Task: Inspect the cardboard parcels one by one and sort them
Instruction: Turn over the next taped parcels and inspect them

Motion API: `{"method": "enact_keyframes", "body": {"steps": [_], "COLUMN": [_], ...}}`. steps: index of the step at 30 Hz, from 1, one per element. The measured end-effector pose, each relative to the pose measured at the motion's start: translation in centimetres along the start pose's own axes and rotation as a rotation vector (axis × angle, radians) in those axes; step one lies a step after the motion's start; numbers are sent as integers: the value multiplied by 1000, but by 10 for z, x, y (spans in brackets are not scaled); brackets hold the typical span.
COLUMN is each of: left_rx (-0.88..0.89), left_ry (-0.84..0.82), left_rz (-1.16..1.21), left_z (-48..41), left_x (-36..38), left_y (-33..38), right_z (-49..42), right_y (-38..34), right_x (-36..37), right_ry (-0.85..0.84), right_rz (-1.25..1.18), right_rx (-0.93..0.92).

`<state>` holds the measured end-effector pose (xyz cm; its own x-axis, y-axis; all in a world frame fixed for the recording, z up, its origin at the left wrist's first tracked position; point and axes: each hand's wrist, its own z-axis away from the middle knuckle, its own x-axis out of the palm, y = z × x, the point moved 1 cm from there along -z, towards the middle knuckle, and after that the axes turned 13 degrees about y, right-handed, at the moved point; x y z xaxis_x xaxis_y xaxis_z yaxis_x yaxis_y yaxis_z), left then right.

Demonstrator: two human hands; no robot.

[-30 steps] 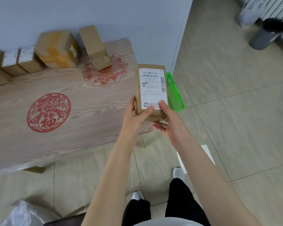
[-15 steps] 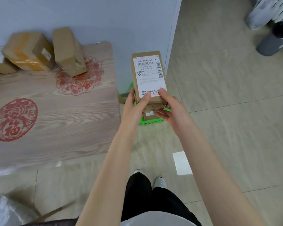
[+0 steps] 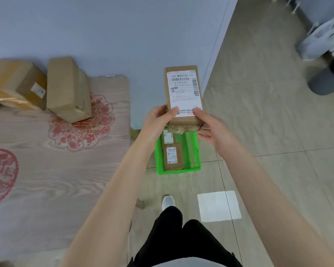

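Two hands, head view: the left hand (image 3: 158, 120) and the right hand (image 3: 212, 128) both grasp the near end of one long parcel (image 3: 182, 97).
Left fingers: the thumb presses on the lower corner of the white label (image 3: 185, 83); the other fingers wrap round the left side of the parcel.
Right fingers: the thumb lies on the lower right edge of the label; the other fingers curl under the near end.
Long parcel: held in the air above the far end of the green basket (image 3: 178, 171), with the label facing up.
Green basket: stands on the tiled floor (image 3: 268, 132). A small parcel (image 3: 173, 157) lies in its near part, and a second parcel (image 3: 168, 136) behind that is partly hidden under the hands.
Tabletop (image 3: 66, 180): to the left of the basket, wood grain with red patterns.
Tabletop parcels: a brown box (image 3: 68, 91) and a taped box (image 3: 17, 85) sit just beside each other, left of the basket and farther away, at the wall.
White sheet (image 3: 218, 206): on the floor, nearer than the basket and slightly to the right.
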<state>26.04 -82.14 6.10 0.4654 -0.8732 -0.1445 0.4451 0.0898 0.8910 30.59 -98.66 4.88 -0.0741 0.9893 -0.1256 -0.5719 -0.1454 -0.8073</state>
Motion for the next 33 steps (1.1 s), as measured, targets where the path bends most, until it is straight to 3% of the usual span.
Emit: {"method": "enact_keyframes", "body": {"steps": [9, 15, 26, 33], "left_rx": [-141, -218, -388, -458], "left_ry": [33, 72, 178, 240], "left_rz": [-110, -111, -50, -56], "left_z": [-122, -197, -321, -374], "left_x": [51, 85, 129, 166], "left_y": [1, -34, -181, -295], "right_z": [-136, -222, -362, -433], "right_y": [-33, -11, 113, 223], "right_x": [7, 22, 58, 74], "right_ry": [-89, -93, -30, 53], "right_rz": [185, 211, 166, 283], "right_rx": [51, 97, 253, 228]}}
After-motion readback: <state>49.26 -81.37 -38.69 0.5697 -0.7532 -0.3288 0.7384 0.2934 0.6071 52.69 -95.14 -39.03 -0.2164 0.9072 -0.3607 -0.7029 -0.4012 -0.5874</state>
